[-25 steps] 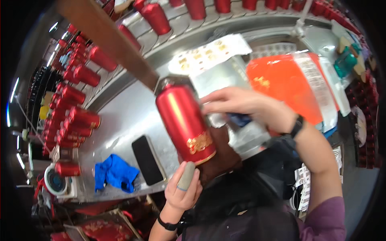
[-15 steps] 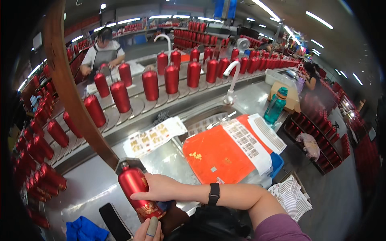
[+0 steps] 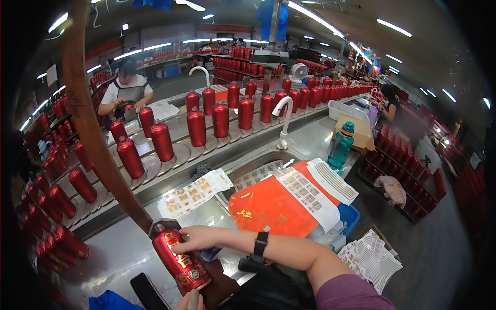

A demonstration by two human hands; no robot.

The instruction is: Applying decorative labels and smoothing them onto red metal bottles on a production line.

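Observation:
A shiny red metal bottle (image 3: 178, 258) with gold lettering and a small round green sticker lies tilted over the bench, its neck against a dark holder (image 3: 161, 225) at the foot of a wooden post. My right hand (image 3: 199, 239), wearing a black wristband, grips the bottle's side from the right. By the bottle's base is my left hand (image 3: 189, 301), a tan finger cot on one finger; the frame's lower edge cuts most of it off. Gold transfer sheets (image 3: 196, 194) lie beyond the bottle.
The wooden post (image 3: 95, 134) rises at left. Red bottles (image 3: 196, 126) line a conveyor ahead. A sink with a white faucet (image 3: 284, 124), an orange-red board (image 3: 268, 204) and a teal water bottle (image 3: 342, 147) are to the right. A phone (image 3: 150, 292) lies near left. A co-worker (image 3: 126, 90) sits across.
The bottle has been turned, bringing its large gold lettering and green sticker into sight. My left hand shows lower in the frame. The co-worker's hands have come together, and the view has shifted.

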